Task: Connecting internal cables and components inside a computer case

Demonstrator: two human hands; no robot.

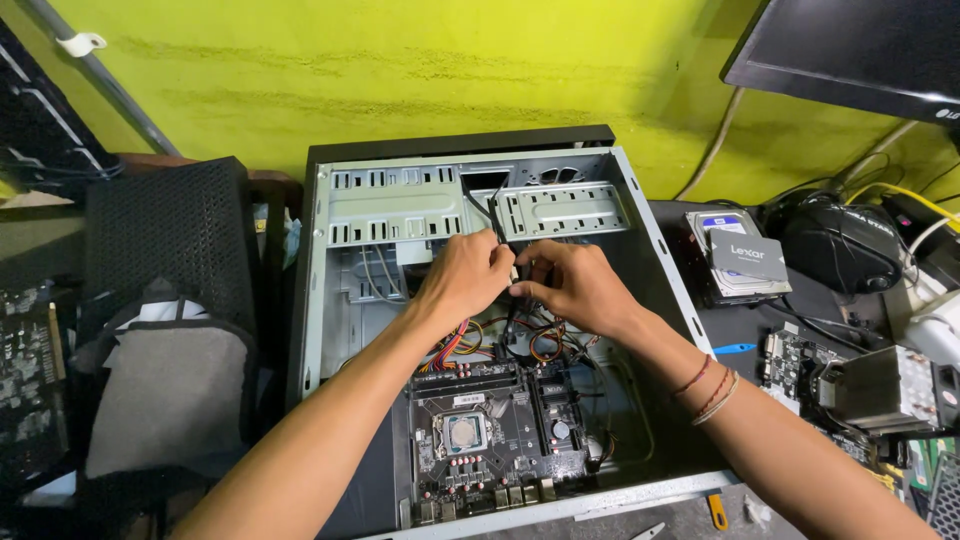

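In the head view, an open computer case [640, 210] is lying on its side on the desk [745, 325], and both hands are being held together over its middle. The left hand [462, 275] is being closed around a thin black cable [497, 222], which is running up toward the drive bays [560, 210]. The right hand [572, 288] is being pinched onto the lower end of the same cable, fingertips touching those of the left hand. Just beneath them, a bundle of coloured wires [465, 340] is lying above the motherboard [495, 435], whose bare processor [463, 431] is being left exposed. Two stacked drives [742, 255] are resting on the desk to the right of the case.
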